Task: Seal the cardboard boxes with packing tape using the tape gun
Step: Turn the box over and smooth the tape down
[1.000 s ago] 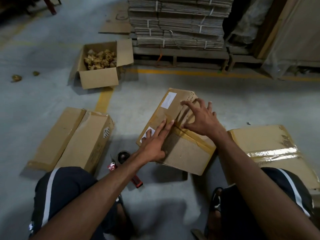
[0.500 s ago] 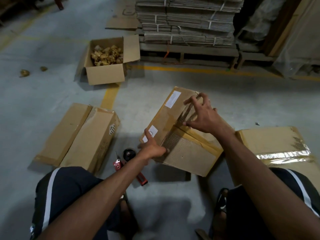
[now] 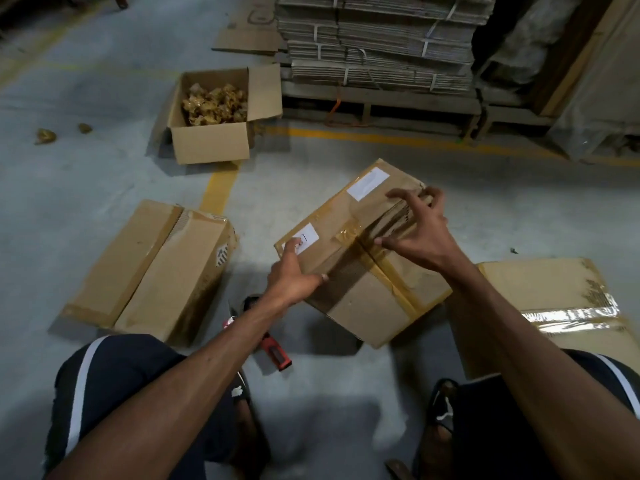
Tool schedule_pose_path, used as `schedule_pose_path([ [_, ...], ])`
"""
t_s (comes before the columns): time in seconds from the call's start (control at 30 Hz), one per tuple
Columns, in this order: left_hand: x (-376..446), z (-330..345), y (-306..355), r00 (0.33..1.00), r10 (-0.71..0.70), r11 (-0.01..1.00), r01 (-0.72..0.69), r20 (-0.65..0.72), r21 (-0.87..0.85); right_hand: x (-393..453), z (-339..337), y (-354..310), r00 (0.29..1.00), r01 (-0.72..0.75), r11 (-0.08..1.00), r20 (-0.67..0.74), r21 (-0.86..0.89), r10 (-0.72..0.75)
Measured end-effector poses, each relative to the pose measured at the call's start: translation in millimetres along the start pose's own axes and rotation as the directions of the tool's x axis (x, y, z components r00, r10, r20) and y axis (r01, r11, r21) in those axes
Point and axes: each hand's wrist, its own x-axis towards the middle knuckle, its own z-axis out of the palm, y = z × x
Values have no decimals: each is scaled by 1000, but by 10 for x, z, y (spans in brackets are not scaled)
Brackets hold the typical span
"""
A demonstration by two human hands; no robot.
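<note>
Left hand shifted from flat on top to gripping near edge of taped brown cardboard box; right hand, fingers spread, pressing flaps. Red-handled tape gun untouched on floor; sealing not begun.

The left forearm hides most of the tape gun.
</note>
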Motion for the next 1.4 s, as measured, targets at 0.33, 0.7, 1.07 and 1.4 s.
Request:
schedule_pose_path([
  [0.33,173,-228,355,965,254,900,-213,-60,380,-332,-154,98,985,-113,981,-114,160,132],
  [0.7,218,-66,450,933,356,808,-281,-50,517,-678,-51,375,934,-341,905,-16,256,356],
  [1.07,248,-6,320,967,253,830,-199,-32,522,-597,81,467,935,-352,908,43,226,352],
  [1.4,186,66,232,969,237,916,-201,-66,347,-577,104,371,937,-348,927,23,140,349],
])
